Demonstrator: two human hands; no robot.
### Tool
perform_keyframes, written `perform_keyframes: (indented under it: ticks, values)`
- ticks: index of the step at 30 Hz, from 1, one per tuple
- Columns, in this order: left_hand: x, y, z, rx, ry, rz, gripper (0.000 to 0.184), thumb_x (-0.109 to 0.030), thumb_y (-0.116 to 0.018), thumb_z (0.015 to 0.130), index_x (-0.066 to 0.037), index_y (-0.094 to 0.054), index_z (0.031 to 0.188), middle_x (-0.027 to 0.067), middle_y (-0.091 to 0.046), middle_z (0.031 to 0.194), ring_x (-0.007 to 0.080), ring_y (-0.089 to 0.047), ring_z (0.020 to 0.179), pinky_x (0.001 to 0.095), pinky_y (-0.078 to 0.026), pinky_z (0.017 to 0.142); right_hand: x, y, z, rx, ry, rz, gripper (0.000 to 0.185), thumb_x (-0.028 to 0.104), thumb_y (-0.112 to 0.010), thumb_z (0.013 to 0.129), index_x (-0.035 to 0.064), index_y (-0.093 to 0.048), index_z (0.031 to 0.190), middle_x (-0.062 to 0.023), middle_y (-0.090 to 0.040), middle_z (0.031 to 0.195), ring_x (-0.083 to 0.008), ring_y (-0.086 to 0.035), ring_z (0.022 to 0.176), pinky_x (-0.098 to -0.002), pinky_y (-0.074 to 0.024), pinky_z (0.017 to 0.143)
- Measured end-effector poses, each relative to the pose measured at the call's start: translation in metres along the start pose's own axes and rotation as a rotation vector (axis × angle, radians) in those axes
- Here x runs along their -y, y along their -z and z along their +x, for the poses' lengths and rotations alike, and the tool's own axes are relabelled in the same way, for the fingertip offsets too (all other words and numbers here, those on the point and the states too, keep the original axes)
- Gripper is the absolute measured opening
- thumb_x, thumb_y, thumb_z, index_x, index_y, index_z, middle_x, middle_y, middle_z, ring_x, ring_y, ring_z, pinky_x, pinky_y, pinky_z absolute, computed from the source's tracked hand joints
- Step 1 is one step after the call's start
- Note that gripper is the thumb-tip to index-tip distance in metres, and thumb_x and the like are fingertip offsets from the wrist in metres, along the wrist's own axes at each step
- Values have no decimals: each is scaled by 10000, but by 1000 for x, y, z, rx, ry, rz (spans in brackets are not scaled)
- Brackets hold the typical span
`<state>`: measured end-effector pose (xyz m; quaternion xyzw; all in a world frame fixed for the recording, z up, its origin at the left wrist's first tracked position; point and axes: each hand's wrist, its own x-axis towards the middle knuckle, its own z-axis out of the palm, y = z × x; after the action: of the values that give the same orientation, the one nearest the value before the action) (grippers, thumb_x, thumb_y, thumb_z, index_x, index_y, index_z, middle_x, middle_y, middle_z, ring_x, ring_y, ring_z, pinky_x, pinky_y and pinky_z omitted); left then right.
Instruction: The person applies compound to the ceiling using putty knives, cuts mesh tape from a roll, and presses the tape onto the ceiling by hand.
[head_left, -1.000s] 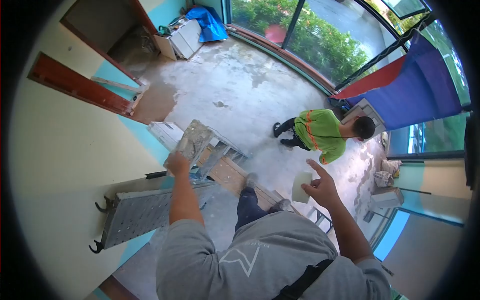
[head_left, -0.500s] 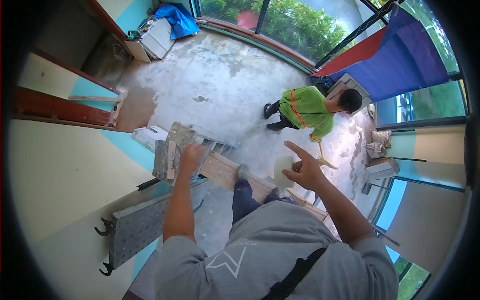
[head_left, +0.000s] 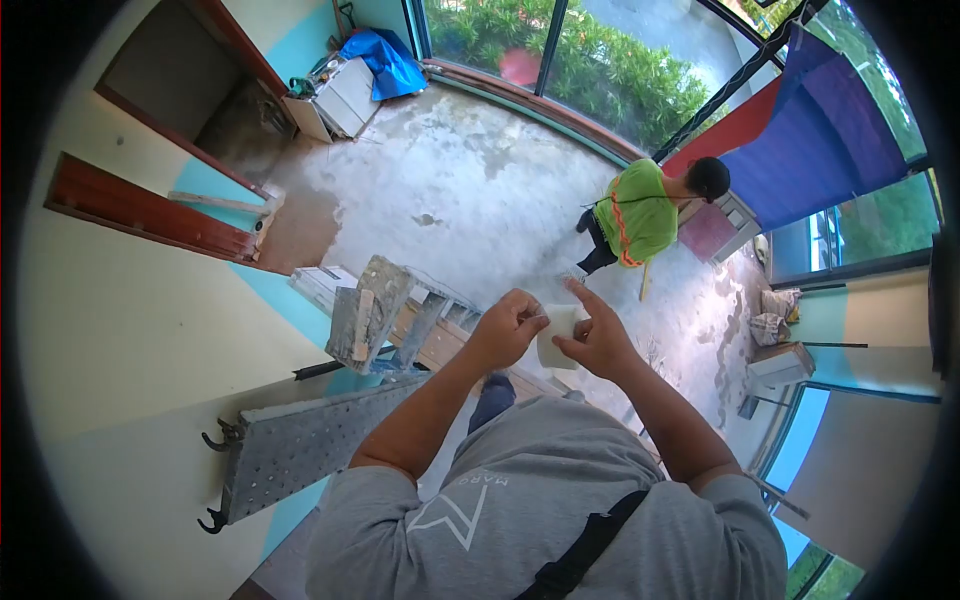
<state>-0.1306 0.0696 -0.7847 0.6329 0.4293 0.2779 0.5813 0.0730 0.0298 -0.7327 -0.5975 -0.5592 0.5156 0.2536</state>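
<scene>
A rounded off-white roll (head_left: 556,347), perhaps tape, is in front of my chest. My right hand (head_left: 604,340) grips its right side, thumb across the face and index finger stretched along the top. My left hand (head_left: 505,328) is closed in a pinch at the roll's upper left edge; whatever lies between those fingertips is too small to make out. Below my forearms is a wooden plank (head_left: 430,345), partly hidden by my left arm. My feet are mostly covered by my shirt and arms.
A plaster-spattered stepladder (head_left: 380,300) stands left of the plank. Against the left wall is a perforated metal platform (head_left: 310,440) with hooks. A co-worker in a green shirt (head_left: 640,205) stands ahead on the right. A blue tarp (head_left: 385,65) covers items at the back.
My left hand has left the stepladder's side and come right to the roll, closing near its edge. My right hand still holds the roll. The co-worker has turned and shifted slightly.
</scene>
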Motion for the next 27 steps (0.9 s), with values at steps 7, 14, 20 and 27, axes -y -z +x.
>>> perform_keyframes:
  ticks: [7,14,20,27]
  values:
    - [2,-16,2,19,391,-457,524,-156,-669,922,-25,-417,1362,103,-660,1002,146,-616,899,287,-490,801,0,1,9,-100,86,29,876,54,-737,752,49,-294,1507,-220,-508,1315,-132,-606,618,-275,-501,573]
    - [69,10,-19,-199,241,-170,591,-209,-666,915,-9,-401,1404,163,-671,1114,247,-649,984,345,-503,870,-23,-14,18,-63,-6,89,914,110,-815,763,18,-280,1498,-222,-439,1426,-240,-690,989,-318,-597,730]
    - [210,125,-51,-620,449,615,444,-221,-642,847,-99,-554,1264,180,-607,1237,370,-602,1106,491,-502,867,-45,5,10,-147,-134,-25,501,173,-781,819,-14,-587,1242,-148,-657,1113,-178,-669,852,-287,-543,727]
    - [275,207,-80,-558,739,999,603,-146,-609,848,-89,-446,1425,196,-593,1283,372,-573,1172,467,-469,967,-52,41,-17,-209,-139,-195,179,95,-712,807,12,-678,962,-63,-638,727,-149,-606,687,-300,-503,675]
